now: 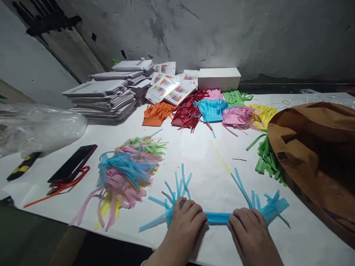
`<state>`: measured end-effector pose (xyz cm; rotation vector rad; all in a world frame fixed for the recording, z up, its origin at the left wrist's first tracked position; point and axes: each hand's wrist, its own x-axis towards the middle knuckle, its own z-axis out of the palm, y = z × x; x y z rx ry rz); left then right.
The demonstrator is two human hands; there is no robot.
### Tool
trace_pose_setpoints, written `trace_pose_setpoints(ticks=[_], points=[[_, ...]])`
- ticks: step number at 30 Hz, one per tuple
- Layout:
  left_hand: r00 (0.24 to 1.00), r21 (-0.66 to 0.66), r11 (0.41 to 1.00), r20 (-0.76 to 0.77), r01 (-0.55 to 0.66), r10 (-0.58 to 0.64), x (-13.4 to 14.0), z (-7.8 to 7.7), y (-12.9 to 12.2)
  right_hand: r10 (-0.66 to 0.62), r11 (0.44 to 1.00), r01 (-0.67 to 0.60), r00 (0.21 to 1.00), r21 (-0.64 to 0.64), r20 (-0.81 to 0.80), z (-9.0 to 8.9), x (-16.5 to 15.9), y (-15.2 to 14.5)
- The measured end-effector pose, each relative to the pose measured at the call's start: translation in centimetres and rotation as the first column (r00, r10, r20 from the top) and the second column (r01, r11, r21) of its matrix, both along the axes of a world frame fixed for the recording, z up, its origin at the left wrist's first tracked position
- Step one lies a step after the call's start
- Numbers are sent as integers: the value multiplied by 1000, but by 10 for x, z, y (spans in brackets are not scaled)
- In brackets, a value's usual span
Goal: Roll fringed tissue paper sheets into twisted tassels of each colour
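A blue tissue paper fringe lies across the white-covered table near the front edge, its plain band folded into a narrow strip and its cut strands spreading out at both ends. My left hand is closed over the band's left part, fingers curled down onto it. Farther right, my right hand grips the same band in a like way. Between the two hands a short stretch of band shows. Both thumbs are mostly hidden. A thin yellow strip lies just beyond the fringe.
A mixed pile of pastel fringes lies at left, beside a phone and a yellow-black cutter. Coloured fringe bundles, stacked white packets and a white box stand behind. A large brown bag occupies the right.
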<state>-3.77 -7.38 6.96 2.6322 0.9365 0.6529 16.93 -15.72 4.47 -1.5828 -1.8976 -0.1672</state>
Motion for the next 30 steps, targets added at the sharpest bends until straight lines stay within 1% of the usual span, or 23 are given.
trace_pose_setpoints(ticks=[2,4,7,9,11,12,13,15,17,18,21,25,27,30], points=[[999,-28,998,-9,-48,48,1,0,0,-58,997,59,998,-54,11,-2,0,-1],[994,-33,994,-38,-104,102,5,0,0,-101,986,108,993,-127,62,-1,-1,0],[972,-25,981,-145,-191,185,12,2,1,-147,960,182,975,-214,169,5,-2,5],[951,-32,973,-224,-227,214,16,3,1,-173,943,225,961,-247,214,10,-1,7],[946,-40,972,-242,-232,215,17,4,2,-197,943,243,959,-227,206,13,0,10],[953,-45,975,-228,-217,201,17,3,3,-194,955,226,966,-194,171,14,0,11],[962,-47,980,-203,-193,180,17,2,4,-164,972,181,979,-153,119,15,-1,12],[982,-36,990,-138,-138,132,15,0,6,-27,997,28,1000,-69,16,15,-5,15],[993,-26,996,-82,-82,80,13,-1,7,110,993,-112,993,-28,-37,14,-11,19],[997,-24,998,-60,-59,57,12,-1,7,140,990,-141,989,-25,-39,13,-14,21],[1000,-11,1000,-18,18,-18,9,0,8,116,993,-117,992,-22,-45,11,-19,25],[996,50,995,1,89,-89,6,-1,9,113,992,-120,983,-37,-144,11,-21,27],[994,72,991,0,109,-109,6,-5,9,136,989,-141,983,-37,-120,12,-23,27],[993,89,990,10,112,-114,6,-10,8,170,986,-170,984,2,-51,14,-26,27]])
